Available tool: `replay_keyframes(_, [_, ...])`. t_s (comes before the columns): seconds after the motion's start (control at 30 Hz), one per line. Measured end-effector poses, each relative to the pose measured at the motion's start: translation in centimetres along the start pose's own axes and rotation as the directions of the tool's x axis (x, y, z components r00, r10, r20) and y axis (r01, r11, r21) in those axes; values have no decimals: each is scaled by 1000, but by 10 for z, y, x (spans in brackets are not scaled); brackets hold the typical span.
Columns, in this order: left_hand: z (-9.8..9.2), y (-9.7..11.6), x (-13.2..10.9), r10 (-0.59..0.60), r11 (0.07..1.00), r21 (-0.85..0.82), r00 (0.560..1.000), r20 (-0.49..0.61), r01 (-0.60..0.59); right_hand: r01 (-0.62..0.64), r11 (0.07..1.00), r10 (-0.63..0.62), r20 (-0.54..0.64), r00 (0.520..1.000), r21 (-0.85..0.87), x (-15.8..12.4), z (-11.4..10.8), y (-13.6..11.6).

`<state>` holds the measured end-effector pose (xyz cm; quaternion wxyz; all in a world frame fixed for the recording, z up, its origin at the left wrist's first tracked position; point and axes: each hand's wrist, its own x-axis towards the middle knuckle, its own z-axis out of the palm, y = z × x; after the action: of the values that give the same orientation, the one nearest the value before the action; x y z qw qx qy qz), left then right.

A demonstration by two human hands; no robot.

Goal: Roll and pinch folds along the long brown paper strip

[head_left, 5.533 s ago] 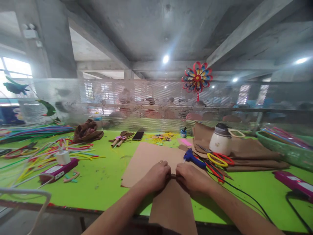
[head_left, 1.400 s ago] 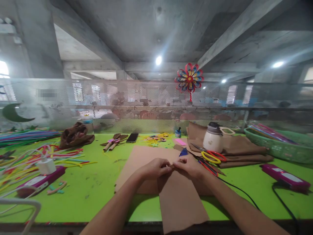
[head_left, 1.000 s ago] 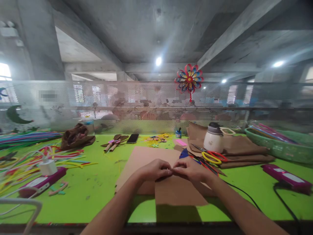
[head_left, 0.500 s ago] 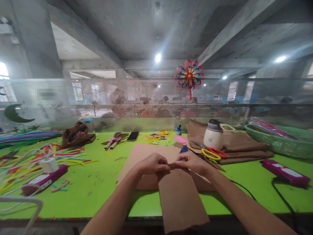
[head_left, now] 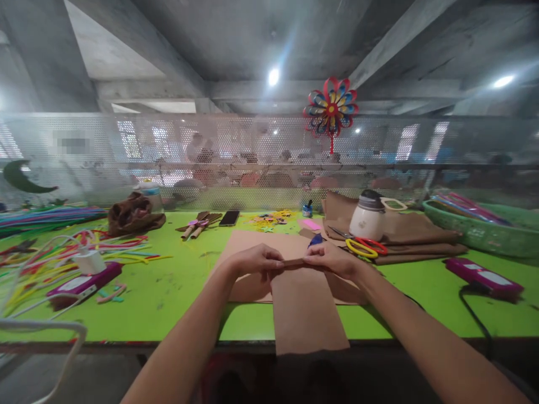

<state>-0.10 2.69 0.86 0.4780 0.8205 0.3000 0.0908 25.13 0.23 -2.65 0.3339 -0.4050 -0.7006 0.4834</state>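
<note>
Both hands pinch the far edge of a strip of brown kraft paper, which is rolled or folded over there into a narrow band. My left hand grips the band's left end, and my right hand the right end. From the band the strip hangs toward me, past the table's front edge. Beneath the hands lies a larger brown paper sheet on the green table. Close behind my right hand is a small dark blue object, partly hidden.
Scissors with yellow and red handles lie by a cream pot and folded brown paper. Purple power strips sit on both sides. Coloured pipe cleaners, paper rolls and a phone are at left; a green basket stands right.
My left hand has shifted slightly left along the paper's edge, so more of the folded band shows between the hands. The head view has tilted down a little.
</note>
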Motion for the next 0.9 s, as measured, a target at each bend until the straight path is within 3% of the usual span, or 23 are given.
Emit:
replay_keyframes(0.3, [-5, -5, -1, -15, 987, -160, 1000, 11, 17, -11, 996, 18, -78, 997, 88, 1, -3, -2])
replay_keyframes(0.47, [-8, -7, -3, -47, 994, -104, 997, -64, 40, -6, 986, 17, -64, 998, 166, -2, -5, -6])
replay_keyframes(0.63, [-7, -8, -6, 3, 977, -211, 992, -125, -29, 116, 931, -57, -176, 983, 345, -3, -11, -7])
replay_keyframes(0.73, [-1, -5, -3, 54, 942, -328, 997, -62, -71, 192, 920, -133, -190, 973, 340, -5, -4, -10])
replay_keyframes(0.9, [20, 1, 6, 138, 881, -471, 977, 165, -45, 162, 978, -168, 33, 985, 132, -16, 14, -25])
